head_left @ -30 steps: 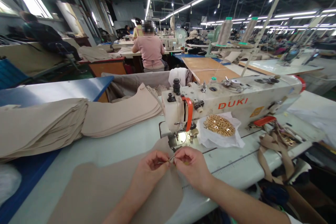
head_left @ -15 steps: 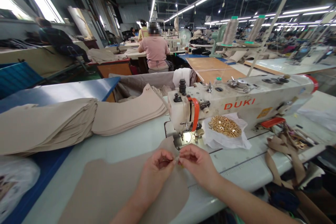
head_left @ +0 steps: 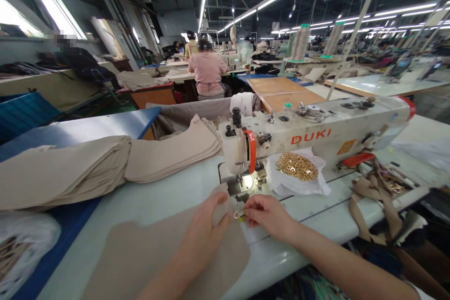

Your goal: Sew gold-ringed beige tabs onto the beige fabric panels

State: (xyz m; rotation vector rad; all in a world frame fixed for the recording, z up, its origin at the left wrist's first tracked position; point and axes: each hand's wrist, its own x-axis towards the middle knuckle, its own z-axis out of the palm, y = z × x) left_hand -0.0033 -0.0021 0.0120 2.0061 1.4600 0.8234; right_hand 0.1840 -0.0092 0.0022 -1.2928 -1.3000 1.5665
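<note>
My right hand [head_left: 265, 215] pinches a small pale metal ring [head_left: 238, 215] in front of the sewing machine's needle area. Whether a fabric tab runs through the ring is too small to tell. My left hand [head_left: 207, 220] rests over a large beige fabric piece [head_left: 147, 248], its thumb and fingers apart with a gap between them. The fabric's upper tip lies beside the metal needle plate [head_left: 246, 183]. Behind both hands stands the white sewing machine [head_left: 281, 136] with its lamp lit.
Gold metal hardware [head_left: 297, 166] lies heaped on white paper [head_left: 318, 187] beneath the machine arm. Stacks of beige cut pieces [head_left: 63, 168] sit at left. Beige straps [head_left: 365, 197] hang at right. A plastic bag [head_left: 38, 239] is at lower left. A person in pink [head_left: 207, 70] sits ahead.
My left hand has let go of the small item and its fingers have spread. My right hand keeps the ring, which now shows between the hands. The view has shifted slightly.
</note>
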